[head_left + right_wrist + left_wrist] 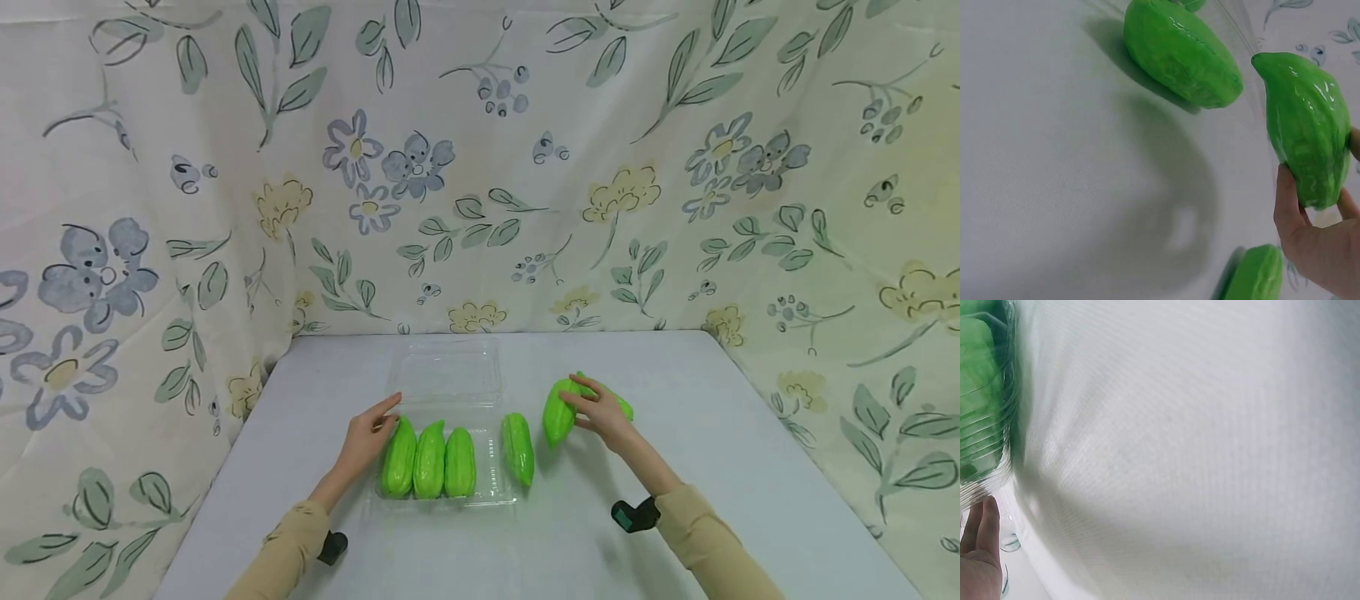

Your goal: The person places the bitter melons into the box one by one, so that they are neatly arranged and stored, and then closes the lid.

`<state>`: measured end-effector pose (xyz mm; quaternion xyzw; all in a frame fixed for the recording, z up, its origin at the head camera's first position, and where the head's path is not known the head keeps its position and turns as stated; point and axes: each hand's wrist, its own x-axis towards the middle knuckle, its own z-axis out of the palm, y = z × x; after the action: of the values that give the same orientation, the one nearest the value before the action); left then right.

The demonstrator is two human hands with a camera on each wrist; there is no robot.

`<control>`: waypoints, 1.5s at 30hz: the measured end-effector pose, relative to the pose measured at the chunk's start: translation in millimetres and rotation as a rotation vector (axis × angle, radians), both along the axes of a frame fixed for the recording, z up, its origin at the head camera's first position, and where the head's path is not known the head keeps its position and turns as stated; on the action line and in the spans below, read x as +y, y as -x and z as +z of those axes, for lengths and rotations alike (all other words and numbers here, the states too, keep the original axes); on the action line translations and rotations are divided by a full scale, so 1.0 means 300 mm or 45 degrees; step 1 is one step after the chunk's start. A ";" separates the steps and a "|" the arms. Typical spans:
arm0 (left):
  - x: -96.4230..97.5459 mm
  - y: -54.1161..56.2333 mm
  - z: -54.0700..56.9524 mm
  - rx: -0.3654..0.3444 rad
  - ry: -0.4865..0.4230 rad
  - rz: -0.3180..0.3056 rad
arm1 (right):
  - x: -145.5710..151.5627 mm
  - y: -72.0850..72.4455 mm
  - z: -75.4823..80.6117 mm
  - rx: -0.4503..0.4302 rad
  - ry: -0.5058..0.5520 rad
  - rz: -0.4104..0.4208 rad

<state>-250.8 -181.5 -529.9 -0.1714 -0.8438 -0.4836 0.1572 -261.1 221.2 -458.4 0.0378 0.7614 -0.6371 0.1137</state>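
Note:
My right hand [606, 414] grips a glossy green gourd [558, 412] with lengthwise ridges and a pointed tip, held above the table right of a clear plastic clamshell box [491, 479]. In the right wrist view, the fingers and thumb clasp the held gourd [1310, 128] near its blunt end. Three like gourds [430, 460] lie side by side in the left part of the box. My left hand [367, 429] is at the box's far left corner; in the left wrist view, its straight fingers [988, 528] touch the ridged clear wall.
Another green gourd [518, 450] lies along the box's right side; whether inside or on its edge I cannot tell. One more gourd [618, 406] lies partly behind my right hand. The box's clear lid [447, 375] is folded back, towards a patterned curtain [480, 250].

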 end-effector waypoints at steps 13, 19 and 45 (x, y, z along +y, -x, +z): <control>-0.001 0.002 -0.007 0.021 0.022 0.025 | -0.057 -0.022 0.018 0.036 0.043 0.063; -0.001 0.003 -0.006 0.030 0.022 0.021 | -0.080 -0.028 0.015 0.026 0.072 0.069; 0.002 -0.005 0.012 -0.017 -0.006 -0.001 | -0.206 -0.081 0.004 0.031 0.086 0.072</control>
<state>-249.2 -181.0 -526.4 -0.1684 -0.8437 -0.4867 0.1518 -236.9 159.4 -457.0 0.0045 0.7416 -0.6593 0.1237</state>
